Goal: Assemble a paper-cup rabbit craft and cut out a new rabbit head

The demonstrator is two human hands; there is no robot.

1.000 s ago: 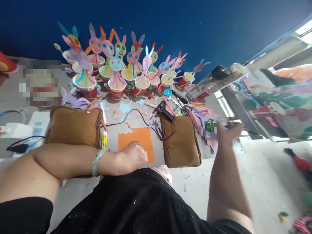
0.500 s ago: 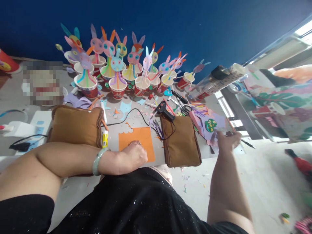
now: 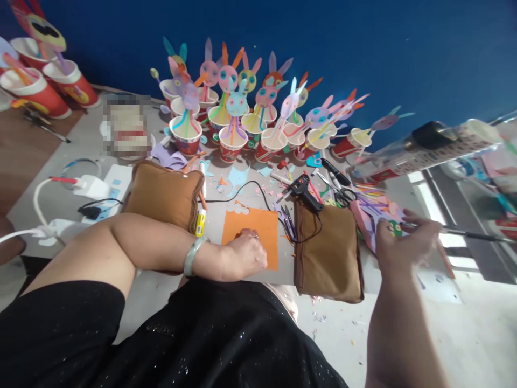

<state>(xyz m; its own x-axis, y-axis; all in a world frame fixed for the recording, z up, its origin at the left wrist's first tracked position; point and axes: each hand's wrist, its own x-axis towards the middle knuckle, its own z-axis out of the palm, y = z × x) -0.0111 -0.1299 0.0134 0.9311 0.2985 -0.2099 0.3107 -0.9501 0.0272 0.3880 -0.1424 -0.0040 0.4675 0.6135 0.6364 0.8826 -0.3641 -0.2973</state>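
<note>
My left hand [image 3: 247, 253] is curled into a fist on a square of orange paper [image 3: 264, 221]. Whatever its fingers may hold is hidden. My right hand [image 3: 407, 240] is over the purple and pink paper sheets [image 3: 365, 229] at the right, thumb apart from the fingers. A long dark pen [image 3: 468, 234] lies across that hand, gripped by the fingers and pointing out to the right. Partly covered by this hand is a green cut-out [image 3: 395, 228]. A yellow glue stick [image 3: 200, 223] lies left of the orange paper.
Red paper cups [image 3: 233, 145] with paper rabbit heads stand along the blue wall. A black glue gun [image 3: 306, 192] rests above a brown pouch [image 3: 329, 253], near scissors [image 3: 343, 195]. A brown cushion [image 3: 163, 194] and a power strip [image 3: 115, 188] lie left. Paper scraps litter the table.
The view has swung left, so everything sits further right in the picture. My right hand has moved over the green cut-out, with the pen still in it. My left fist stays on the orange paper.
</note>
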